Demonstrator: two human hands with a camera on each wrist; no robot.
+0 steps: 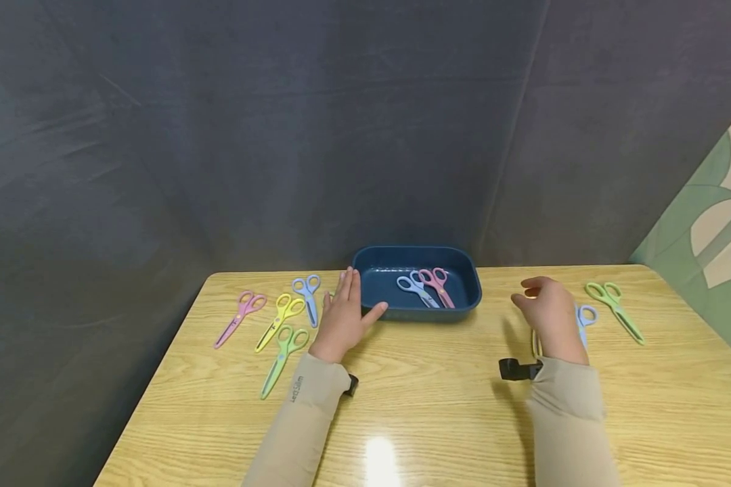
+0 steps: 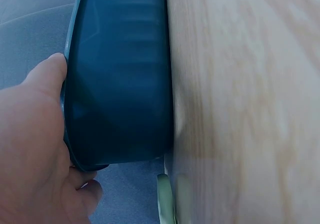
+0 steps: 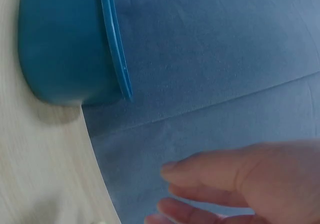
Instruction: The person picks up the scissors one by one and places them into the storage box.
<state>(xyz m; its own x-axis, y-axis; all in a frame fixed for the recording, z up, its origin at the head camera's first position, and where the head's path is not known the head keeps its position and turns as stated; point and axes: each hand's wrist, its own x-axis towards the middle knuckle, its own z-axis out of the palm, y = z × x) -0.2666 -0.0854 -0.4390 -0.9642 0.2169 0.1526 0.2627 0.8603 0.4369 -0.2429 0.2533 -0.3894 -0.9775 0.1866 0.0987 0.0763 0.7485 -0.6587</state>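
A dark blue plastic bin (image 1: 417,314) stands at the table's back edge, with blue scissors (image 1: 426,298) and pink scissors (image 1: 445,296) lying inside. My left hand (image 1: 341,321) rests on the bin's left end, thumb along the front rim and fingers extended past the corner. In the left wrist view, the thumb touches the rim of the bin (image 2: 120,74). To the bin's right, my right hand (image 1: 548,314) hovers with loosely bent fingers and nothing visible between them. Yellow scissors (image 1: 536,343) and blue scissors (image 1: 587,316) are partly hidden beneath it.
Pink (image 1: 239,318), yellow (image 1: 279,322), blue (image 1: 307,297) and green scissors (image 1: 283,360) lie left of the left hand. More green scissors (image 1: 615,312) lie at the far right. A dark grey cloth (image 1: 365,135) hangs behind the wooden table (image 1: 426,392).
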